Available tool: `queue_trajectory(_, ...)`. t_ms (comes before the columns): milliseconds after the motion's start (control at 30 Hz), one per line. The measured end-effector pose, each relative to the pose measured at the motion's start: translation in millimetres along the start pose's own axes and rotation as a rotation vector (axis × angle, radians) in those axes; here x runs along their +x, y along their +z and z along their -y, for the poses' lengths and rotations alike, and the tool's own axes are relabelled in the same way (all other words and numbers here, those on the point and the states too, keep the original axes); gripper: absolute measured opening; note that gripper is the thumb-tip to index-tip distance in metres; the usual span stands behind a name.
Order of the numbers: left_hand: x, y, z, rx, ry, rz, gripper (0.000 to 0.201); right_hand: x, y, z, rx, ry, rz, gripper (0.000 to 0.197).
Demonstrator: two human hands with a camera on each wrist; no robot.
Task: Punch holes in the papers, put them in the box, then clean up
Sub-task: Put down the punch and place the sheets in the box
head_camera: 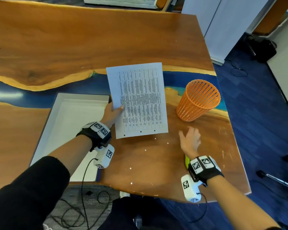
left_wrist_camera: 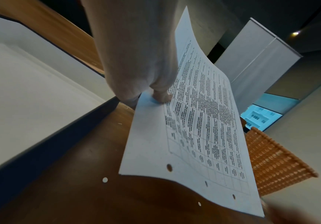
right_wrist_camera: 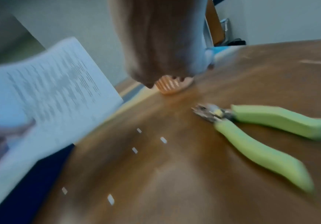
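My left hand (head_camera: 112, 112) pinches the left edge of a printed paper (head_camera: 138, 100) and holds it above the table, just right of the open white box (head_camera: 70, 117). Three punched holes run along the paper's near edge (left_wrist_camera: 169, 167). My right hand (head_camera: 189, 138) hovers open over the wood, fingers spread, holding nothing. The green-handled hole punch (right_wrist_camera: 261, 136) lies on the table beside that wrist; in the head view only a green sliver (head_camera: 187, 161) shows. Several white paper dots (head_camera: 145, 150) are scattered on the table.
An orange mesh waste basket (head_camera: 198, 100) stands at the right, beyond my right hand. The table (head_camera: 73, 39) ends close behind the basket and at my near side. Cables hang below my left arm.
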State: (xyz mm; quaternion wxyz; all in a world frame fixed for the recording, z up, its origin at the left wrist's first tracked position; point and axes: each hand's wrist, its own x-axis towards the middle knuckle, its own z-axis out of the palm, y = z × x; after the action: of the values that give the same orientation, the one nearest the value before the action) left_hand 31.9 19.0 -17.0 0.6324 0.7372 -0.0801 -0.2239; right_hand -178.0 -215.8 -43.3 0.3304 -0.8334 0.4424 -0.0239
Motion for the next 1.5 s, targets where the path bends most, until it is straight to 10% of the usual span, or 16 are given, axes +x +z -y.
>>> queue_trajectory(167, -13, 9, -11, -0.021, 0.066, 0.086, 0.031, 25, -31, 89, 0.653, -0.281, 0.287, 0.064)
queue_trajectory(433, -45, 27, 8, -0.058, 0.177, -0.07, 0.033, 8, -15, 99, 0.654, -0.451, 0.054, 0.04)
queue_trajectory(1133, -34, 23, 16, 0.127, 0.213, -0.02, 0.029, 4, 3, 75, 0.637, -0.387, 0.032, 0.03)
queue_trajectory(1500, -47, -97, -3, 0.258, 0.203, -0.437, 0.022, -20, 47, 157, 0.565, -0.39, 0.253, 0.02)
